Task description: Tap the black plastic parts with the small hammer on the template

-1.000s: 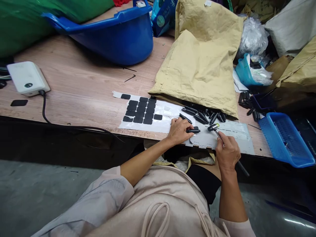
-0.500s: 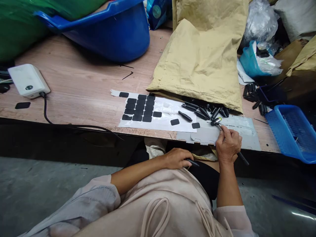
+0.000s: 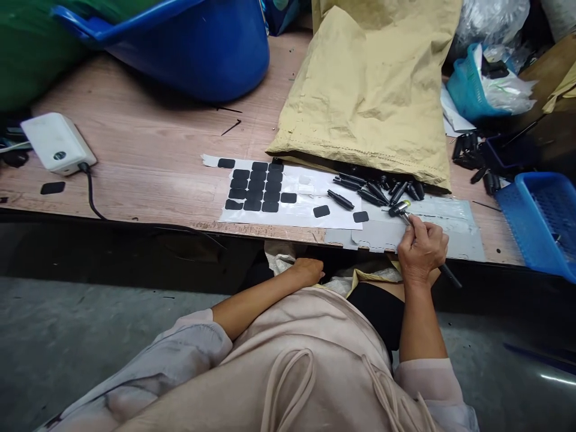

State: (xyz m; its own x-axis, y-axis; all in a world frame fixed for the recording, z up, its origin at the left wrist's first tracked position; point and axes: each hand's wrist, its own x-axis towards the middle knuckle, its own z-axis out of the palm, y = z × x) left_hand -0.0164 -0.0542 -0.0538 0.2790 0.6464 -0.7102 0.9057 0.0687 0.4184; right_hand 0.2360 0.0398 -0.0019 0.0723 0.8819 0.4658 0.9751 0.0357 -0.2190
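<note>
My right hand (image 3: 422, 247) is closed around the handle of a small hammer (image 3: 399, 209), whose head rests over the grey sheet (image 3: 450, 225) at the table's front edge. Low in my lap, below the edge, my left hand (image 3: 308, 272) is curled; its fingertips are mostly hidden, and no object shows in it. Several black tube-like parts (image 3: 371, 197) lie in a pile just left of the hammer head, with a single one (image 3: 341, 200) apart on the white sheet (image 3: 299, 215). Black rounded patches (image 3: 254, 186) sit in rows on that sheet.
A tan paper sack (image 3: 364, 102) lies behind the parts. At the back left stands a blue tub (image 3: 193, 57); a white box (image 3: 58, 144) with a cable is on the left. A blue basket (image 3: 540, 222) sits at the right, with a teal basket (image 3: 472, 90) behind.
My left hand has moved left and deeper into my lap, and the black part it held is out of sight. My right hand still grips the hammer. The view has shifted slightly.
</note>
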